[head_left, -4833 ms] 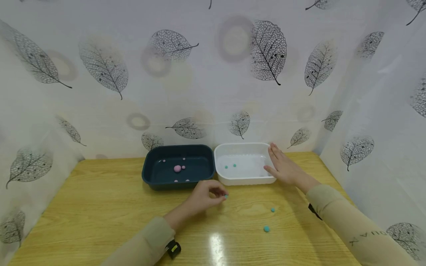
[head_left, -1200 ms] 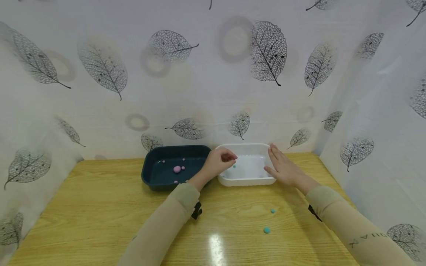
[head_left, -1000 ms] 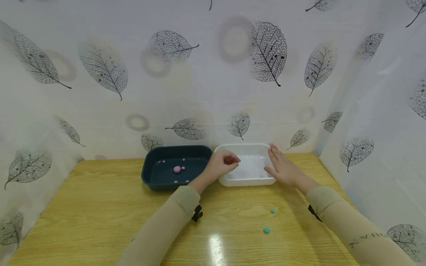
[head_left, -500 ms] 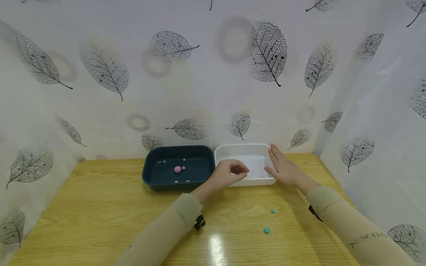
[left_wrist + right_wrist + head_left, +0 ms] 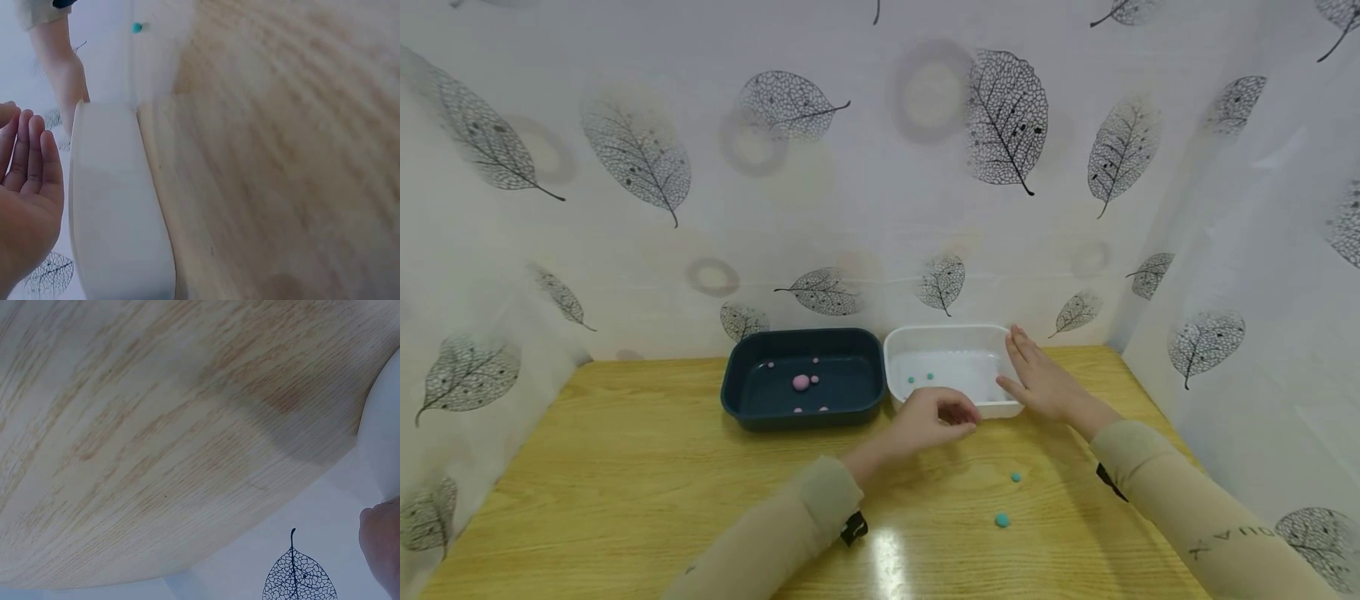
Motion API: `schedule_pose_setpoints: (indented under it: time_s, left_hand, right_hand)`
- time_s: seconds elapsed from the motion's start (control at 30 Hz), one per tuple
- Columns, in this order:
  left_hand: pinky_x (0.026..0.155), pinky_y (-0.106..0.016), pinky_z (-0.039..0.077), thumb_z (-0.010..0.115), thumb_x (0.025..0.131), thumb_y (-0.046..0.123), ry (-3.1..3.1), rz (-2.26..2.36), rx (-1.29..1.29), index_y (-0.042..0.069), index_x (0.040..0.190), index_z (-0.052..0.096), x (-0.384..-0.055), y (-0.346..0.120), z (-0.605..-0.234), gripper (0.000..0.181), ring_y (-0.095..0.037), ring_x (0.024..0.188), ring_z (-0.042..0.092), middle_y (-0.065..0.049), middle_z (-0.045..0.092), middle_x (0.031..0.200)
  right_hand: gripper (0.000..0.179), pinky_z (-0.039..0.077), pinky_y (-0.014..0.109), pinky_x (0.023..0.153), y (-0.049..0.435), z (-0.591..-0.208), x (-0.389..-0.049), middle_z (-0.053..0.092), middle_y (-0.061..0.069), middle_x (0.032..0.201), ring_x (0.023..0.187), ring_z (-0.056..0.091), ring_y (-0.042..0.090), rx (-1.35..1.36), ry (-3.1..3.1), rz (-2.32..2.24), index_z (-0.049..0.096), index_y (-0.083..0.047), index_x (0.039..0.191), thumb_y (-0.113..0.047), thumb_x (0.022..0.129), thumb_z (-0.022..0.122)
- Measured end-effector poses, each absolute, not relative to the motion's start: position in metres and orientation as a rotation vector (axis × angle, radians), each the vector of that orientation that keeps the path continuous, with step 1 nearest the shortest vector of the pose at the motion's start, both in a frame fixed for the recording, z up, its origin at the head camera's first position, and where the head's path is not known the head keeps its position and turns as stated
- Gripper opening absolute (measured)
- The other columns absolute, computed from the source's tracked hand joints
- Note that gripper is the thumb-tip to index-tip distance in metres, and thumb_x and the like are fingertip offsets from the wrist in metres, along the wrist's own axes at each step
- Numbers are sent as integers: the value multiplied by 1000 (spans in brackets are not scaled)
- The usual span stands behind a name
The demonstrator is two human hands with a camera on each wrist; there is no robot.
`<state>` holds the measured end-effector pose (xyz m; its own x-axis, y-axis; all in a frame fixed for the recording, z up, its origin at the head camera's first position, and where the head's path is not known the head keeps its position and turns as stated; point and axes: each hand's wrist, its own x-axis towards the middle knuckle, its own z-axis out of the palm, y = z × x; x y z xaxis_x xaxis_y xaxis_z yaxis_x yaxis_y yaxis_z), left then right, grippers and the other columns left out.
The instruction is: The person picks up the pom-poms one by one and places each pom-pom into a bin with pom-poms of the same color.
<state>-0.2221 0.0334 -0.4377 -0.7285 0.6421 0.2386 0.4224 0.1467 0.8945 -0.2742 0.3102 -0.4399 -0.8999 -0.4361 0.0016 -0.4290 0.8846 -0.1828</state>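
My left hand (image 5: 932,419) hangs over the near rim of the white tray (image 5: 951,333), fingers loosely bent and nothing seen between them. The left wrist view has the same hand (image 5: 31,181) beside the tray's pale wall (image 5: 119,200), fingers relaxed. Straight fingers of my right hand (image 5: 1041,379) rest against the tray's right rim; only a bit of that hand (image 5: 382,550) enters the right wrist view. Inside the tray lie small teal balls (image 5: 930,376), two visible, part of the floor being hidden by my left hand. On the table are a larger teal ball (image 5: 1002,520) and a smaller teal ball (image 5: 1016,477).
Touching or nearly touching the white tray on its left is a dark blue tray (image 5: 727,392) with several pink balls (image 5: 801,382). Both stand at the back of the wooden table (image 5: 625,467), close to a leaf-patterned curtain (image 5: 865,208).
The left hand pinched a teal ball in the oldest frame and then reached over the white tray. It has since drawn back toward the near rim, ball no longer seen. The right hand stays put.
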Motion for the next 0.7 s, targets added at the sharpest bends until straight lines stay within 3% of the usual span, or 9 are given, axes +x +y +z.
schedule_pose_setpoints:
  time_s: [0.7]
  left_hand:
    - [75,-9,56,76,96,1,2129,1453,1060,0,104,79,-194,54,-460,9,11,75,60,-15,80,101]
  right_hand:
    - [83,14,64,132,308,-436,-271,-1,35,174,162,5,53,-707,3012,-304,12,19,161,-40,113,43]
